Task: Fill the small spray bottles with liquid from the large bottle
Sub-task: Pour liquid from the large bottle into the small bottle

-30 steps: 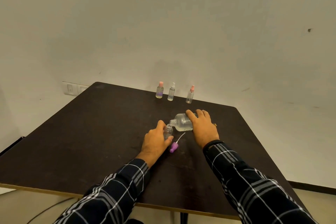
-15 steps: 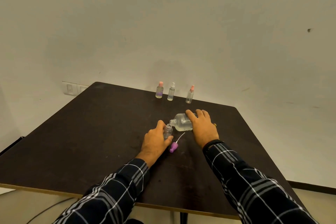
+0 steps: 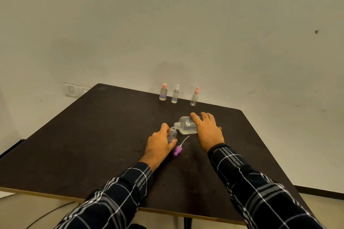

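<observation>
Currently left hand (image 3: 158, 145) grips small spray bottle (image 3: 172, 134), right hand (image 3: 208, 132) grips tilted large bottle (image 3: 186, 126); narrow neck, so slight misalignment or overtilt likely spills onto table (image 3: 93, 135).

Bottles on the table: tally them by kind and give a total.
Capped small spray bottles: 3
Open small bottle, held by the left hand: 1
Large bottle, tilted in the right hand: 1
Total: 5
</observation>
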